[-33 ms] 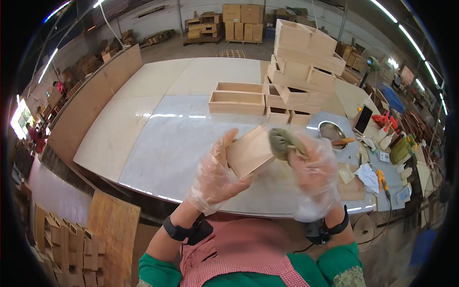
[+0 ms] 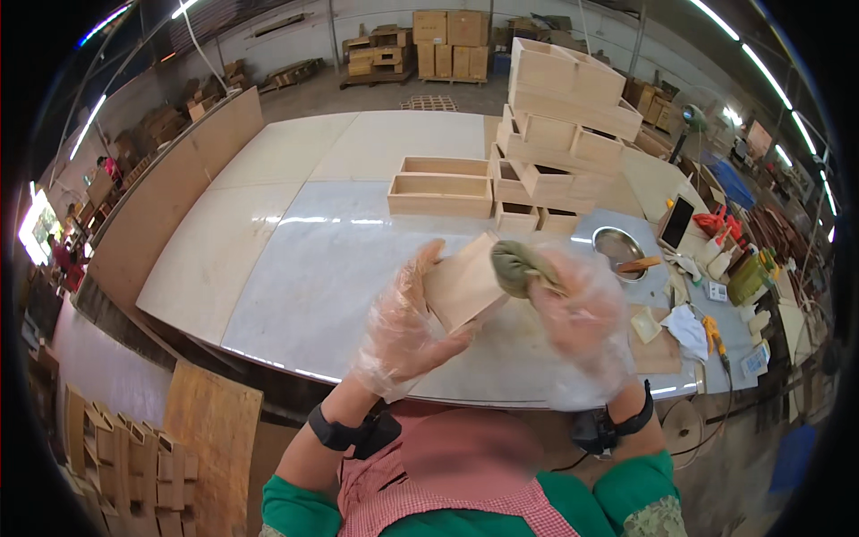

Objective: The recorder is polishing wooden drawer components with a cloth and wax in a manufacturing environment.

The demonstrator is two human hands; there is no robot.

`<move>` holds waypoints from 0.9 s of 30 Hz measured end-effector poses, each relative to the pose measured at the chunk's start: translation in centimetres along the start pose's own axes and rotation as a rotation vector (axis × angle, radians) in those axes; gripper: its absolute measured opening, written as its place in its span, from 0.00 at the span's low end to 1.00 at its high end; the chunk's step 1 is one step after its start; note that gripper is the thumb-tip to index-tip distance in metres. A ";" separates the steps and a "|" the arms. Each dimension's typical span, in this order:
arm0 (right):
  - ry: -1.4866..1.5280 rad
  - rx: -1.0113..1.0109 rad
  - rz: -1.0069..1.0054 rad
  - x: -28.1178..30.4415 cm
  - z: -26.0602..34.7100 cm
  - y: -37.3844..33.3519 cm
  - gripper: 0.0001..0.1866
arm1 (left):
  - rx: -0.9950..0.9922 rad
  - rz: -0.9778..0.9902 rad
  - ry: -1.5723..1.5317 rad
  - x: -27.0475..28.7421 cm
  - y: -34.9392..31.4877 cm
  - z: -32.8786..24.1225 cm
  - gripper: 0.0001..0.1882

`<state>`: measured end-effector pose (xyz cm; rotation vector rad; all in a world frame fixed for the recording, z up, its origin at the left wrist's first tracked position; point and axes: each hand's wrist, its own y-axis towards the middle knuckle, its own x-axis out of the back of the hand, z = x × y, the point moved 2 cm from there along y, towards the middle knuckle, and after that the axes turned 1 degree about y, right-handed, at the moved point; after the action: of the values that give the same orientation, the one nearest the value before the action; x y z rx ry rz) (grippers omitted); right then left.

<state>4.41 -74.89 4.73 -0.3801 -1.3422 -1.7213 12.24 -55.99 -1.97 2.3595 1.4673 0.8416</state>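
Both forearms (image 2: 309, 455) angle upward and inward. Left hand (image 2: 398, 327), gloved in clear plastic, grips with thumb and fingers spread apart. Right hand (image 2: 583, 309), likewise gloved, has curled fingers, slightly blurred.

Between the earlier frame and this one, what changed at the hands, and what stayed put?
The right hand moved slightly left, carrying the green cloth a little farther over the right end of the wooden piece. Nothing was newly grasped or let go. The left hand still holds the piece; the stacked boxes look unchanged.
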 end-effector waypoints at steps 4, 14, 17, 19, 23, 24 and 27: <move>0.095 -0.079 0.097 -1.5 -3.2 0.1 0.15 | 0.056 -0.071 0.018 -1.9 0.9 2.8 0.49; -0.251 0.293 0.195 -4.0 -2.7 1.8 0.10 | 0.030 -0.025 -0.347 -6.5 2.5 10.5 0.39; 0.568 0.020 0.031 -5.0 -9.7 3.4 0.08 | -0.052 -0.117 -0.003 -4.7 2.0 4.1 0.39; 0.334 0.080 0.035 -3.7 -8.8 4.2 0.06 | 0.073 -0.108 0.114 -4.8 2.2 2.9 0.38; -0.316 0.340 0.395 -3.3 -0.6 2.5 0.09 | -0.027 -0.154 0.046 -4.6 1.6 5.4 0.37; -0.060 0.394 0.218 -3.4 -1.6 2.8 0.06 | -0.028 -0.132 0.008 -4.7 1.5 5.2 0.36; 0.222 0.323 0.057 -3.2 -5.2 4.6 0.06 | -0.025 -0.092 -0.023 -5.4 1.2 3.7 0.33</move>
<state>11.21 -78.12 3.49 -0.0413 -1.4001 -1.4223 13.51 -60.96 -6.20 2.2568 1.5347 0.8024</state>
